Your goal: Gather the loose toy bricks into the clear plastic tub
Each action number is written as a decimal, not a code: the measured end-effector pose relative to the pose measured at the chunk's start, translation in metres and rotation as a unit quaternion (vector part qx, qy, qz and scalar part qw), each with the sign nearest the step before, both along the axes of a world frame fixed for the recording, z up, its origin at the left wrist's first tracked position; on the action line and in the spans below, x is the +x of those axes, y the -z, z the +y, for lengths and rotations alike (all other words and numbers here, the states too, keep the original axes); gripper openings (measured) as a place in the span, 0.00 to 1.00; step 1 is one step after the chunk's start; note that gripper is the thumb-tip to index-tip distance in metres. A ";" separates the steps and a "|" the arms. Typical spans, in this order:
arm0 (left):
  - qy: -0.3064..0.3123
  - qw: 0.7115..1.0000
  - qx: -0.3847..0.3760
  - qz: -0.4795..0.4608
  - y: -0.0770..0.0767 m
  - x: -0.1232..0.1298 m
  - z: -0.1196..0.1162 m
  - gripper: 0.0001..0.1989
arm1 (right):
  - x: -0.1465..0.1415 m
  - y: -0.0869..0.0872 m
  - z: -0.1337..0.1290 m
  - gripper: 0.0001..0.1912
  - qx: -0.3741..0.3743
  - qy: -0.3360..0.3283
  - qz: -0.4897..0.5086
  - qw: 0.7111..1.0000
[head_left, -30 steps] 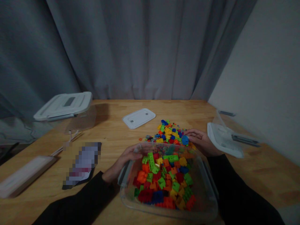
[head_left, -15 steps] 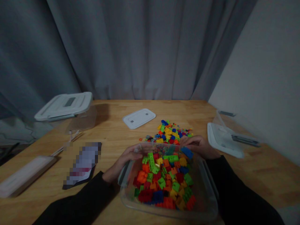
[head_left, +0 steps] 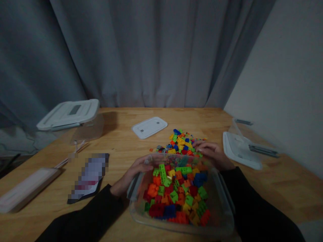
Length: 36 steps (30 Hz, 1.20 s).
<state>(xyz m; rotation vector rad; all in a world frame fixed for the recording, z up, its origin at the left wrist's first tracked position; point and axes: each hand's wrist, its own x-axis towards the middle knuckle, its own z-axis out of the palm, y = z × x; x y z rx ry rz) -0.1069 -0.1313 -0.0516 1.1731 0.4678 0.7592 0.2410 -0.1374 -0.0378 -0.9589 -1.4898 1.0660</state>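
Note:
A clear plastic box (head_left: 220, 218) full of colourful toy building bricks (head_left: 174, 196) stands before me. My left hand (head_left: 138, 168) grips its far left rim near the grey clip, thumb inside and the other fingers partly hidden behind the wall. Beyond the far rim lies a loose pile of building bricks (head_left: 180, 143), many of them small. At the pile's right edge my right hand (head_left: 212, 153) reaches over the bricks, its fingers stretched out and apart, with nothing visible in them. A blue brick (head_left: 200, 178) rests on top of the heap inside the box, on the right.
A white lid (head_left: 149, 127) lies behind the pile. On the left are a lidded box (head_left: 72, 112), a phone (head_left: 91, 176) with a blurred screen and a pale oblong case (head_left: 29, 188) with a cord. At right, another clear box (head_left: 252, 139) rests with a white lid (head_left: 242, 158).
The blue brick beside my right hand dropped into the box. My right hand moved away from the rim toward the pile, its fingers extending. My left hand stayed on the box.

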 end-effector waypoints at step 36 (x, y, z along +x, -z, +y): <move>0.008 1.000 -0.011 -0.009 -0.003 0.003 -0.002 0.26 | 0.059 0.032 0.028 0.16 -0.060 0.182 -0.437 0.879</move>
